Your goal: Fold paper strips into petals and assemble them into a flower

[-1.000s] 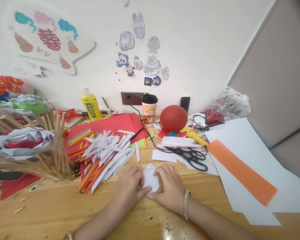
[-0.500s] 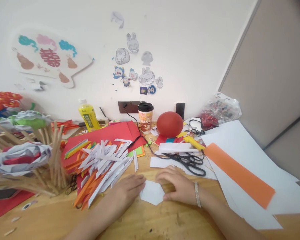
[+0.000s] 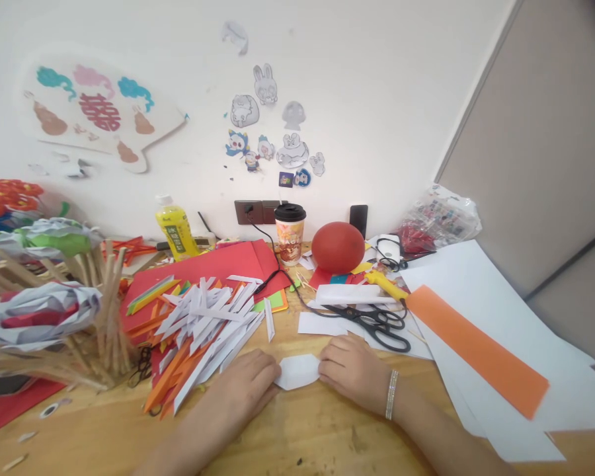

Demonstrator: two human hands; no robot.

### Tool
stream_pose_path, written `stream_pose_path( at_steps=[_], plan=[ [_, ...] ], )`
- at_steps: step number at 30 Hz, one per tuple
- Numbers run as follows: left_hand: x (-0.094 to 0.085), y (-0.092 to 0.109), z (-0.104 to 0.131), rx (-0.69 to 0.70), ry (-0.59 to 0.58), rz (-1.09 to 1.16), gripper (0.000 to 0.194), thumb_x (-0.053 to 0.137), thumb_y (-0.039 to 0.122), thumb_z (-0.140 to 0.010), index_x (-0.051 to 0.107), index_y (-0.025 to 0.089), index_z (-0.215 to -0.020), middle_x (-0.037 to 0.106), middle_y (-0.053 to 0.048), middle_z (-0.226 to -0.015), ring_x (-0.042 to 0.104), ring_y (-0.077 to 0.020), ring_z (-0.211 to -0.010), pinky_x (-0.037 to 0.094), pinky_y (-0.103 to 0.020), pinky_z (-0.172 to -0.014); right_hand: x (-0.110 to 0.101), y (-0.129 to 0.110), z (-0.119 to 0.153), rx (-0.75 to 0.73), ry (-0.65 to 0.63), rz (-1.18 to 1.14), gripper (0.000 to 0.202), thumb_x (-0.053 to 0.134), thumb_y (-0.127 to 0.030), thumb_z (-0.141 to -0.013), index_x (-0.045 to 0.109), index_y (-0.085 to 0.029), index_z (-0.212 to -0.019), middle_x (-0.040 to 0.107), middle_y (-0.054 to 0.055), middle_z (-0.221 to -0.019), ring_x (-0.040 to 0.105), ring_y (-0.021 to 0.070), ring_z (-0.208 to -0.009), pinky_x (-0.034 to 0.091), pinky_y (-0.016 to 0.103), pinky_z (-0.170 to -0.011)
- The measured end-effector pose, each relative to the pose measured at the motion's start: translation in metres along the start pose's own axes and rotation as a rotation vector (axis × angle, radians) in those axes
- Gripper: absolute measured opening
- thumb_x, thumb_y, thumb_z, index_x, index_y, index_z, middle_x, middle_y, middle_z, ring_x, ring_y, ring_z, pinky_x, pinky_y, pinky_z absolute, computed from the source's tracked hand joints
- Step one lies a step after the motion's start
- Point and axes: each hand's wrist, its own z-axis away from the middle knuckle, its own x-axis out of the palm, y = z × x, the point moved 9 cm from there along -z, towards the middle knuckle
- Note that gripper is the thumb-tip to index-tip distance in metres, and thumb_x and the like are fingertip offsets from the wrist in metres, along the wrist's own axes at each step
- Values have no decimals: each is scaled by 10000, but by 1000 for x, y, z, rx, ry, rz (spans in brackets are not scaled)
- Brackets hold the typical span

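Note:
A small white sheet of folded paper (image 3: 298,371) lies low over the wooden table between my hands. My left hand (image 3: 252,378) grips its left end, with fingers pressed together and the thumb at the near side. At the right end, my right hand (image 3: 353,371) has its fingers closed on the paper; a bracelet (image 3: 391,395) circles that wrist. Left of my hands spreads a pile of folded white and orange paper strips (image 3: 213,314). Black-handled scissors (image 3: 377,324) rest on white paper beyond my right hand.
Behind stand a lidded paper cup (image 3: 290,241), a red balloon (image 3: 338,246) and a yellow drink bottle (image 3: 176,228). To the right, an orange paper strip (image 3: 476,347) lies on large white sheets (image 3: 520,311), near a yellow glue gun (image 3: 387,283). Bundled wooden sticks (image 3: 112,317) stand left.
The white paper has gone from a six-sided shape to a flatter, narrower one, its near edge folded up. My right hand's fingers have closed from a spread pose onto its right end.

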Motion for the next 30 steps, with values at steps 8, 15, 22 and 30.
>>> stream_pose_path(
  at_steps=[8,15,22,30],
  plan=[
    [5,21,-3,121,54,-199,322,330,174,-930,518,170,-669,540,-27,-700,481,-160,-656,392,-265,-575,2,-1,0,95,-6,-131,137,519,-177,-830,565,-174,-701,602,30,-743,483,158,-719,348,284,-631],
    [3,13,-5,-59,57,-71,277,337,199,-916,548,182,-737,547,-25,-727,509,-162,-685,431,-268,-618,15,24,5,485,-46,-430,114,637,-94,-714,560,-169,-677,586,15,-782,494,162,-781,377,283,-693],
    [13,-7,-7,-330,-3,84,180,423,165,-827,534,174,-685,561,-37,-725,529,-188,-701,437,-315,-646,25,36,11,694,-47,-440,148,668,-133,-687,545,-166,-611,548,5,-756,475,172,-785,349,304,-725],
    [13,0,-9,-230,18,-57,241,443,202,-850,611,268,-1010,565,-30,-841,525,-204,-761,412,-323,-666,27,40,14,746,-51,-374,145,672,-151,-666,530,-172,-641,535,0,-782,467,174,-799,316,300,-726]
  ],
)
